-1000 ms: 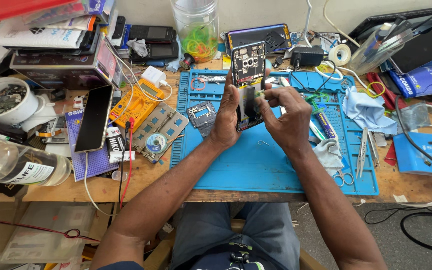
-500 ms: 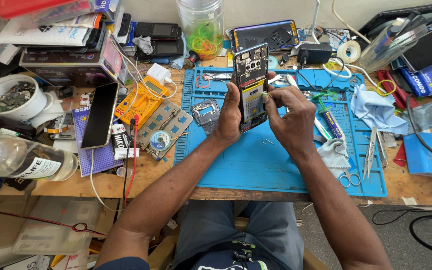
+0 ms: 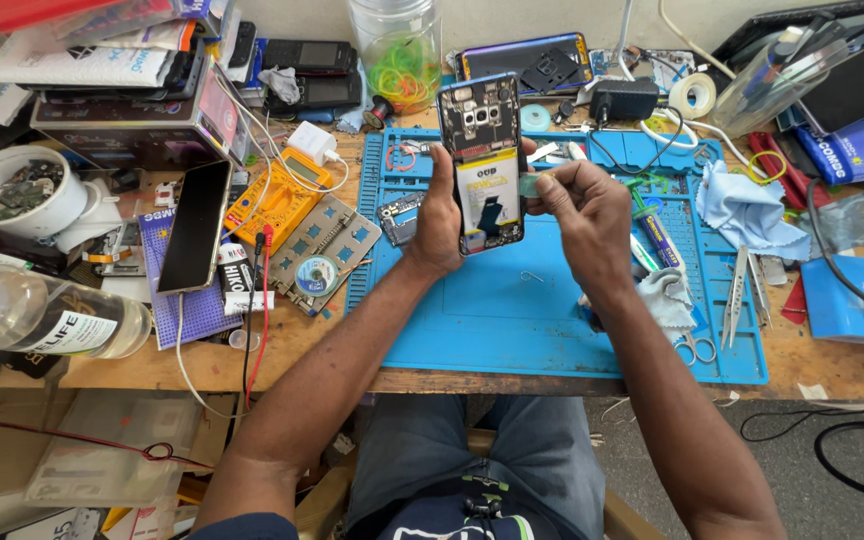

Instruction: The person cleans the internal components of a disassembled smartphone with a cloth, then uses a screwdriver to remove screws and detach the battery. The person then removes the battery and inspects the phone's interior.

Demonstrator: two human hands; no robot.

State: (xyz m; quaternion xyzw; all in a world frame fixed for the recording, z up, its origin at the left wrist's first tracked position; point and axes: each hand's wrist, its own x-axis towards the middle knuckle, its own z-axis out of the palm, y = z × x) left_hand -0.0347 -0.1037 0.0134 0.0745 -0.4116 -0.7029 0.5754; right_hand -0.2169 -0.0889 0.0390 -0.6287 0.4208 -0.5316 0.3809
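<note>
Head view: opened phone (image 3: pixel 482 165) upright in left hand's (image 3: pixel 439 215) grip, right hand (image 3: pixel 582 205) pinching its edge.

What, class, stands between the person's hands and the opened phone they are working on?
Nothing visible does. The left hand already grips the opened phone by its edge, upright above the blue mat. The right hand touches its other edge, pinching a small pale piece.

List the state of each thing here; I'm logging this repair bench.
phone: back cover off, held upright over the blue mat
left hand: gripping the phone's left edge
right hand: pinching a small pale piece at the phone's right edge
clear jar: upright
scissors: closed, lying flat
</note>
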